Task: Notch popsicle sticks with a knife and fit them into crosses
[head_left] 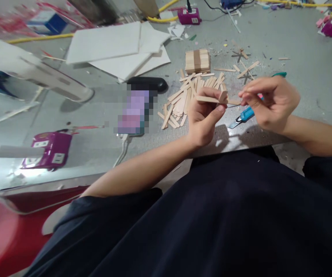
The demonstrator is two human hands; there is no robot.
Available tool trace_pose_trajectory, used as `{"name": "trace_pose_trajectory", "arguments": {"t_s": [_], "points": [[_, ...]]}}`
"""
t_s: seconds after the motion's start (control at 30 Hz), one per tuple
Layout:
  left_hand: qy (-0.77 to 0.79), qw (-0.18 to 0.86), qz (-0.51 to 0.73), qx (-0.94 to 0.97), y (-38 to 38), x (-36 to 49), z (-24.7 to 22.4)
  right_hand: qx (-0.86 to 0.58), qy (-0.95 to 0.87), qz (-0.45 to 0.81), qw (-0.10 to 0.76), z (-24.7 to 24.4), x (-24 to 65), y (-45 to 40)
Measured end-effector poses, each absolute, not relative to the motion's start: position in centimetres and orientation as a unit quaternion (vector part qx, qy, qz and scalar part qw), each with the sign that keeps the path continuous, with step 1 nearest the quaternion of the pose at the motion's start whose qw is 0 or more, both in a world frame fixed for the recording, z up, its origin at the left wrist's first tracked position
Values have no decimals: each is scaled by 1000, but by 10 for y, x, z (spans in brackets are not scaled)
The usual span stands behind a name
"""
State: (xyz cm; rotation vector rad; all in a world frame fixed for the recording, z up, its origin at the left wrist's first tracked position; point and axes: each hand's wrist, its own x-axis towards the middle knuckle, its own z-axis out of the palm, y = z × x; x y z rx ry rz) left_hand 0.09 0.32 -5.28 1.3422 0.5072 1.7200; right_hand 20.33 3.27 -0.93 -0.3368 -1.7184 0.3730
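Near the table's front edge, my left hand (203, 122) pinches small wooden craft sticks (208, 99) joined at an angle between thumb and fingers. To its right is my right hand (272, 100), with thumb and index finger pressed together; whatever lies between those fingertips is too small to make out. A blue utility knife (246, 114) rests on the table below and between the hands, its blade pointing left. Behind my left hand spreads a loose pile of craft sticks (180, 100), and a banded bundle of sticks (197, 60) sits behind the pile.
A phone (134, 111) with a cable and a black case (151, 84) lie left of the pile. White boards (105, 42) are at the back left. A white lamp arm (53, 79) and a purple power box (50, 150) stand farther left. Crossed sticks (248, 70) lie behind my right hand.
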Motion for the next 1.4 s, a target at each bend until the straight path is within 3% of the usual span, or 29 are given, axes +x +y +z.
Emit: {"name": "trace_pose_trajectory", "arguments": {"t_s": [0.13, 0.37, 0.83, 1.4], "points": [[242, 539, 655, 471, 9, -7, -48, -232, -714, 241, 615, -6, 203, 38], [327, 484, 658, 475, 15, -8, -54, -299, -785, 351, 413, 3, 198, 19], [280, 365, 656, 599, 17, -11, -69, -382, -726, 421, 387, 9, 197, 21], [308, 552, 594, 498, 25, -24, -48, -319, -659, 585, 348, 10, 202, 53]]}}
